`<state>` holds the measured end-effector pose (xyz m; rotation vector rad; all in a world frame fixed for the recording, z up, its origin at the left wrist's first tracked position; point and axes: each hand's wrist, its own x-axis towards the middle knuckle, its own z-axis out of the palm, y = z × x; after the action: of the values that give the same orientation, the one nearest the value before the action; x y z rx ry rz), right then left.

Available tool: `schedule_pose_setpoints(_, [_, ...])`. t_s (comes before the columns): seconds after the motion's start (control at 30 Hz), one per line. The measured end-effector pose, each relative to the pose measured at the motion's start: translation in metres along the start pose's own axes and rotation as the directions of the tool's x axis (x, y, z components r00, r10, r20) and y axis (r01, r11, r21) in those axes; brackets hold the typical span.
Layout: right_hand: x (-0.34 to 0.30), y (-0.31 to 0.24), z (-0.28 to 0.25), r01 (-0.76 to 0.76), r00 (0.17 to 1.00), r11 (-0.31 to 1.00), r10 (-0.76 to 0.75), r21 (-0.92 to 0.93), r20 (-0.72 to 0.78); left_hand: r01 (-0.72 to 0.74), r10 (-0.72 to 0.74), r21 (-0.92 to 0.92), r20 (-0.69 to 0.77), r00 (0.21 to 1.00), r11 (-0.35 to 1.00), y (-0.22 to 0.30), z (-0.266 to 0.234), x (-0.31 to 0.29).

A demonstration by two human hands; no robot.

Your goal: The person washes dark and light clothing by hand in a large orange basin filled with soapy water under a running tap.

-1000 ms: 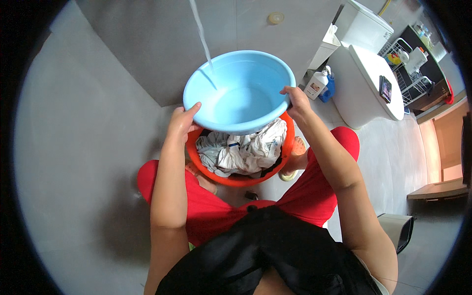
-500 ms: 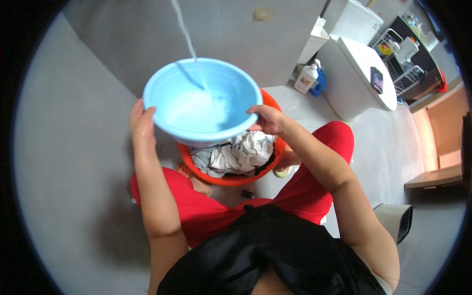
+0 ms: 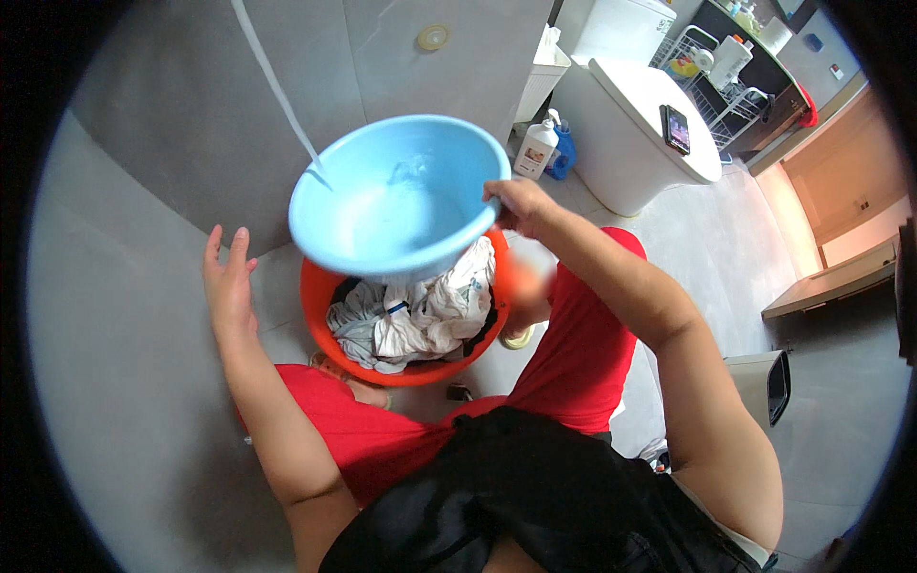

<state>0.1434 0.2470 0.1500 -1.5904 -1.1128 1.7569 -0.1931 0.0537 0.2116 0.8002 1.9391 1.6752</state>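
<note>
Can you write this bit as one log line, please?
left hand: open, empty | right hand: grips blue basin | water stream: enters basin | orange tub: holds clothes

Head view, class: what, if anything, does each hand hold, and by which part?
The right hand holds the blue basin by its rim, at the right. The left hand is open and holds nothing.

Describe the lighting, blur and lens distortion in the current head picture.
Head view: dark, curved borders flank the scene; head view: soft shadow darkens the grey surface left of the bright red cloth trousers; head view: pale glare brightens the grey floor to their right; head view: a smeared patch lies just right of the round orange plastic tub.
</note>
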Motion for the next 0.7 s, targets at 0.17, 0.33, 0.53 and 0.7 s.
schedule_pose_setpoints(0.17, [-0.019,0.016,0.052,-0.094,0.991,0.993,0.087,0.067,0.101,-0.008,0.004,-0.167,-0.025,1.0,0.986,-0.005,-0.009,0.012])
schedule_pose_setpoints(0.33, [0.024,0.012,0.067,-0.022,0.994,0.971,-0.004,0.236,0.109,0.002,-0.001,-0.192,0.004,1.0,0.981,-0.003,-0.006,0.017])
schedule_pose_setpoints(0.53, [0.005,-0.002,0.01,0.05,0.998,0.996,-0.053,0.079,0.037,-0.005,0.007,-0.167,0.011,1.0,0.986,0.004,-0.001,0.002])
schedule_pose_setpoints(0.7, [-0.035,0.016,0.018,-0.038,0.999,0.999,0.037,0.015,0.033,-0.006,0.013,-0.109,0.063,0.998,0.994,0.005,0.006,-0.004])
